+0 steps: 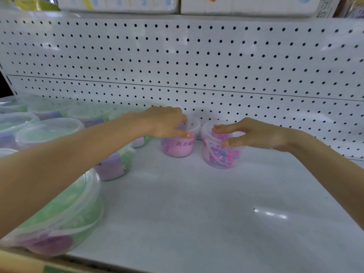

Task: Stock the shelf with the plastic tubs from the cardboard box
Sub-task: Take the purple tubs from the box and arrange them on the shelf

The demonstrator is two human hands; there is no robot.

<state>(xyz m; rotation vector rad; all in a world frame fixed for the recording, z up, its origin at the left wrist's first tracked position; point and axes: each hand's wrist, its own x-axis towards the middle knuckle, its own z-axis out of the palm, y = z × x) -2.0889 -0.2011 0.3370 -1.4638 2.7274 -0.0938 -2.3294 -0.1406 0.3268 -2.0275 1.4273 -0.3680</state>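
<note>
Two clear tubs with pink contents stand side by side on the white shelf (197, 194), close to the pegboard back. My left hand (167, 122) grips the lid of the left pink tub (180, 147) from above, fingers curled round its rim. My right hand (254, 134) lies over the top of the right pink tub (220, 154), fingers stretched across the lid and thumb against its front rim. The cardboard box is not in view.
Several tubs with green and purple contents (65, 209) fill the shelf's left side in rows. The white pegboard (197, 66) closes the back. Another shelf with white packs (118, 4) runs overhead. A yellow edge strip (19, 263) lines the shelf front.
</note>
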